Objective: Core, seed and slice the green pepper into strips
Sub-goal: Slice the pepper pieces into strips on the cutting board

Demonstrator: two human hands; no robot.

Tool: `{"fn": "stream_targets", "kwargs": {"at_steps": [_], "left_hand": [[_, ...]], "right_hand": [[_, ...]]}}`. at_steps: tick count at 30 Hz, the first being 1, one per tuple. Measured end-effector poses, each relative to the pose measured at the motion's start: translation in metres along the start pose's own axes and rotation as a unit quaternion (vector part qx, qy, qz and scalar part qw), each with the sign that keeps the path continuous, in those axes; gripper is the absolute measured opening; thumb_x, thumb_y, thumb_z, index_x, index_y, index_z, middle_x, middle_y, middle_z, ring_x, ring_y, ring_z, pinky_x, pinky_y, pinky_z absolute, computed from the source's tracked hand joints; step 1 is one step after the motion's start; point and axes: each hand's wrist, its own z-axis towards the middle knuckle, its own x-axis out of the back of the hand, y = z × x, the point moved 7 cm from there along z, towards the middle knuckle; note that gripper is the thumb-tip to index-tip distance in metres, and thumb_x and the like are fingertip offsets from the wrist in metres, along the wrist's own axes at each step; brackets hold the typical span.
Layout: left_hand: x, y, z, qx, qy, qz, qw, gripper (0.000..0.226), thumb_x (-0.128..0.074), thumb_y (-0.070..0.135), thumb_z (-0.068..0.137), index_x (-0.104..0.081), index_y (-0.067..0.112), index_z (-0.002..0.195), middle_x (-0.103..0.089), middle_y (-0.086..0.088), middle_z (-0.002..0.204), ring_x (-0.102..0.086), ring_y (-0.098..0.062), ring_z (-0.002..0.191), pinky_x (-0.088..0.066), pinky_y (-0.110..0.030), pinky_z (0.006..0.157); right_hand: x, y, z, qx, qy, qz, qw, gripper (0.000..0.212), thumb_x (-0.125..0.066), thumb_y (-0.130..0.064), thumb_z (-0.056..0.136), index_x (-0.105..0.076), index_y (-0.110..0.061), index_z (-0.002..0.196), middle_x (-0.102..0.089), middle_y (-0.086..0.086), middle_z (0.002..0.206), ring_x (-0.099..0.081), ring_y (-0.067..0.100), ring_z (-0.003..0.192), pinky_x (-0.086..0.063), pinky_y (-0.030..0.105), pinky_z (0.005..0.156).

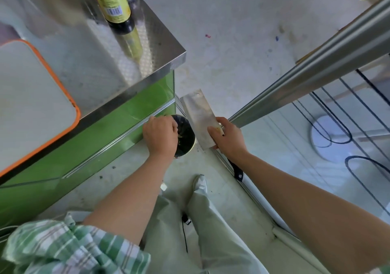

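The green pepper was out of view; the right hand [230,138] gripped the broad steel cleaver [198,115] by its blade beside the round dark bin [187,134], the left hand [160,136] grip indeterminate; a pepper, light and waxy, likely needs holding by its cut edges.

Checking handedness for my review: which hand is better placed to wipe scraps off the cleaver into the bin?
Likely the left hand: it hovers over the bin beside the cleaver; the right hand grips it.
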Motion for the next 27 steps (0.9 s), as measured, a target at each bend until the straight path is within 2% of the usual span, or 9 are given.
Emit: {"fn": "stream_targets", "kwargs": {"at_steps": [2, 5, 8, 12, 14, 16, 21, 26, 27], "left_hand": [[0.005, 0.000, 0.004, 0.007, 0.002, -0.005, 1.000, 0.019, -0.072, 0.024, 0.085, -0.064, 0.022, 0.102, -0.072, -0.001, 0.081, -0.063, -0.027, 0.083, -0.040, -0.035, 0.071], [0.016, 0.002, 0.008, -0.006, 0.015, 0.023, 1.000, 0.021, -0.066, 0.040, 0.089, -0.071, 0.023, 0.100, -0.072, -0.004, 0.084, -0.062, -0.027, 0.086, -0.035, -0.032, 0.068], [0.029, -0.004, 0.006, -0.014, 0.020, 0.046, 0.999, 0.019, -0.067, 0.037, 0.088, -0.072, 0.024, 0.101, -0.069, 0.000, 0.096, -0.059, -0.023, 0.093, -0.039, -0.032, 0.070], [0.063, -0.038, -0.004, 0.047, 0.032, -0.011, 0.998, 0.039, -0.056, 0.046, 0.094, -0.067, 0.016, 0.072, -0.067, -0.007, 0.068, -0.060, -0.029, 0.065, -0.035, -0.030, 0.056], [0.084, -0.064, -0.011, 0.086, 0.057, -0.058, 0.993, 0.031, -0.057, 0.043, 0.094, -0.068, 0.017, 0.083, -0.070, -0.006, 0.074, -0.064, -0.030, 0.073, -0.040, -0.032, 0.061], [0.104, -0.096, -0.019, 0.127, 0.092, -0.102, 0.982, 0.018, -0.057, 0.033, 0.093, -0.065, 0.018, 0.097, -0.071, -0.004, 0.082, -0.065, -0.029, 0.081, -0.044, -0.036, 0.066], [0.153, -0.199, -0.045, 0.237, 0.201, -0.154, 0.938, 0.012, -0.055, 0.022, 0.092, -0.064, 0.015, 0.096, -0.064, -0.008, 0.093, -0.059, -0.030, 0.091, -0.049, -0.042, 0.073], [0.202, -0.309, -0.071, 0.348, 0.266, -0.138, 0.888, 0.021, -0.055, 0.017, 0.091, -0.063, 0.016, 0.110, -0.051, -0.008, 0.115, -0.053, -0.026, 0.100, -0.041, -0.033, 0.073], [0.211, -0.329, -0.075, 0.361, 0.287, -0.133, 0.877, 0.024, -0.057, 0.015, 0.090, -0.062, 0.013, 0.113, -0.049, -0.010, 0.118, -0.052, -0.027, 0.102, -0.041, -0.035, 0.075]], "right_hand": [[0.001, -0.008, 0.001, 0.009, 0.002, 0.017, 1.000, 0.037, -0.054, -0.038, 0.093, -0.053, -0.027, 0.128, -0.070, -0.002, 0.085, -0.066, 0.009, 0.053, -0.059, 0.042, 0.062], [0.003, -0.024, 0.005, 0.026, 0.002, 0.043, 0.999, 0.035, -0.054, -0.039, 0.093, -0.053, -0.029, 0.126, -0.070, -0.004, 0.092, -0.068, 0.012, 0.055, -0.059, 0.045, 0.063], [0.004, -0.047, 0.010, 0.051, -0.005, 0.049, 0.998, 0.033, -0.054, -0.040, 0.093, -0.052, -0.029, 0.125, -0.072, -0.001, 0.090, -0.068, 0.014, 0.056, -0.059, 0.044, 0.064], [-0.009, -0.091, 0.014, 0.101, -0.026, 0.036, 0.994, 0.032, -0.053, -0.035, 0.092, -0.055, -0.025, 0.123, -0.071, 0.005, 0.086, -0.066, 0.014, 0.053, -0.054, 0.035, 0.053], [-0.026, -0.121, 0.013, 0.138, -0.047, 0.020, 0.989, 0.034, -0.053, -0.033, 0.092, -0.054, -0.023, 0.125, -0.071, 0.007, 0.090, -0.067, 0.016, 0.056, -0.055, 0.034, 0.051], [-0.050, -0.154, 0.008, 0.171, -0.078, 0.004, 0.982, 0.035, -0.052, -0.031, 0.092, -0.054, -0.021, 0.125, -0.071, 0.007, 0.088, -0.068, 0.018, 0.060, -0.058, 0.042, 0.059], [-0.135, -0.239, -0.017, 0.235, -0.172, -0.015, 0.957, 0.033, -0.051, -0.029, 0.087, -0.055, -0.016, 0.117, -0.067, 0.006, 0.082, -0.065, 0.019, 0.060, -0.058, 0.048, 0.066], [-0.225, -0.319, -0.037, 0.255, -0.238, -0.035, 0.937, 0.020, -0.052, -0.014, 0.091, -0.051, -0.011, 0.111, -0.061, 0.005, 0.081, -0.060, 0.013, 0.055, -0.048, 0.023, 0.052], [-0.241, -0.330, -0.038, 0.250, -0.243, -0.031, 0.937, 0.018, -0.052, -0.014, 0.092, -0.049, -0.012, 0.109, -0.061, 0.005, 0.081, -0.061, 0.014, 0.055, -0.047, 0.023, 0.050]]}}
